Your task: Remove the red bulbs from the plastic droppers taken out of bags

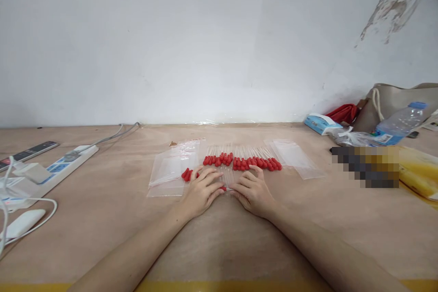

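Note:
Both hands lie low on the tabletop, a small gap between them. My left hand (pixel 201 192) has its fingers bent and pressed together at a clear plastic bag (pixel 226 176), a bit of red showing by its fingertips. On the bag's other side, my right hand (pixel 252 192) curls its thumb and fingers at the edge. Pale lines like thin sticks show through the plastic. Just beyond are two rows of red-tipped sticks, a left group (pixel 218 159) and a right group (pixel 257 163). More red tips (pixel 187 174) stick out beside my left hand, which partly covers them.
Flat zip bags lie at left (pixel 167 173) and right (pixel 294 157). A power strip (pixel 68 169) with cables, a remote (pixel 30 153) and a white device (pixel 23 226) are far left. Tissues (pixel 321 124), a plastic bottle (pixel 398 123) and a yellow package (pixel 417 169) are at right.

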The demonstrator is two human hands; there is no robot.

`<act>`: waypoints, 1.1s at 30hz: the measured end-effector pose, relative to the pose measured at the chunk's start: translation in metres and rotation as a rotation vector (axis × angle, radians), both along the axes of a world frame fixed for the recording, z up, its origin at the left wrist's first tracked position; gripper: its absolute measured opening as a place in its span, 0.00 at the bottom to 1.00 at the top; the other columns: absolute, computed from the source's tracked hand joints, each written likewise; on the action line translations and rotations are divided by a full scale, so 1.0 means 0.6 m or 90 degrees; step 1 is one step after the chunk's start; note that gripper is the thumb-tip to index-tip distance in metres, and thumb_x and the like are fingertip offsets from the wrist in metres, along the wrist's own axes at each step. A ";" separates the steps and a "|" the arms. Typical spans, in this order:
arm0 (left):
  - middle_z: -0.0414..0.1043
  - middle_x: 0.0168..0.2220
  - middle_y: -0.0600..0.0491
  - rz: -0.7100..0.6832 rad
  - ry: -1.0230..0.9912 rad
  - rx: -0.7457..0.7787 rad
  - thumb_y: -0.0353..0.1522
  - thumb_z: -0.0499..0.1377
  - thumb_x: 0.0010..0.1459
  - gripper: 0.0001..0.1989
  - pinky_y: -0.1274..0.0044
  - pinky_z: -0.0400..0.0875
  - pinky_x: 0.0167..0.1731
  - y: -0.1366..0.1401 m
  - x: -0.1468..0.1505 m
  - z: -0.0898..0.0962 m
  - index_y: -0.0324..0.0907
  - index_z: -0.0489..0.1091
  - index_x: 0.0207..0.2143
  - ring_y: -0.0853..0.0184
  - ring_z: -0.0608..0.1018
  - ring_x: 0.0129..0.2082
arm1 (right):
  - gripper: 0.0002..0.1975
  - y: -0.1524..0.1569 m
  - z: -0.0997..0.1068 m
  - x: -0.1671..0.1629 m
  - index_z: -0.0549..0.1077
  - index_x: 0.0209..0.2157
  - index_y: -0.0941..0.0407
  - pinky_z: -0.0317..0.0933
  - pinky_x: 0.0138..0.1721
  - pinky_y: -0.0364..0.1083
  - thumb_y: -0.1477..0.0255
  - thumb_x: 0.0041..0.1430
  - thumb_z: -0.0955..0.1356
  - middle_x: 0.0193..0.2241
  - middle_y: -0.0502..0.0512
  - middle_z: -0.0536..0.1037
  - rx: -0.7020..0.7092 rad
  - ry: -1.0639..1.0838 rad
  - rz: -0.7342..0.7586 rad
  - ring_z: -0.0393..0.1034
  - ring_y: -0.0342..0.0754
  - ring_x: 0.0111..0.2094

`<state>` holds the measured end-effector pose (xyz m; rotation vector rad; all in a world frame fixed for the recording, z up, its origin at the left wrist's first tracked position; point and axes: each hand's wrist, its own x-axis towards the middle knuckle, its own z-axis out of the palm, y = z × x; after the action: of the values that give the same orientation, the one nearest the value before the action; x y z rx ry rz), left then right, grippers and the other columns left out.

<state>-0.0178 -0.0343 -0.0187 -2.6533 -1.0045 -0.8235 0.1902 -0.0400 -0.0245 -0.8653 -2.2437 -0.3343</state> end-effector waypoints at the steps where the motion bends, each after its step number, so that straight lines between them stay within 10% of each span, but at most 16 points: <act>1: 0.69 0.47 0.53 -0.001 0.001 -0.002 0.35 0.52 0.58 0.09 0.64 0.48 0.51 0.000 0.000 0.000 0.47 0.71 0.38 0.62 0.65 0.50 | 0.08 0.000 0.000 0.000 0.73 0.33 0.52 0.41 0.52 0.53 0.69 0.57 0.62 0.23 0.47 0.71 0.002 0.001 0.003 0.61 0.42 0.31; 19: 0.74 0.33 0.55 0.002 -0.002 -0.043 0.31 0.50 0.58 0.09 0.65 0.53 0.48 -0.009 -0.018 0.010 0.45 0.70 0.30 0.65 0.69 0.41 | 0.11 0.000 -0.005 0.018 0.69 0.24 0.54 0.45 0.49 0.52 0.72 0.58 0.60 0.20 0.47 0.67 0.047 -0.014 -0.014 0.58 0.42 0.28; 33: 0.64 0.37 0.48 0.312 -0.330 -0.107 0.33 0.48 0.56 0.15 0.73 0.67 0.38 0.052 -0.101 0.027 0.39 0.68 0.43 0.65 0.71 0.37 | 0.12 0.009 -0.008 -0.006 0.72 0.40 0.56 0.47 0.35 0.44 0.74 0.59 0.59 0.25 0.52 0.72 -0.080 0.136 -0.122 0.63 0.41 0.28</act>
<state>-0.0782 -0.0029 -0.0022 -2.1786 -1.8189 -1.3730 0.1863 -0.0346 -0.0293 -1.1309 -2.0063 -0.1795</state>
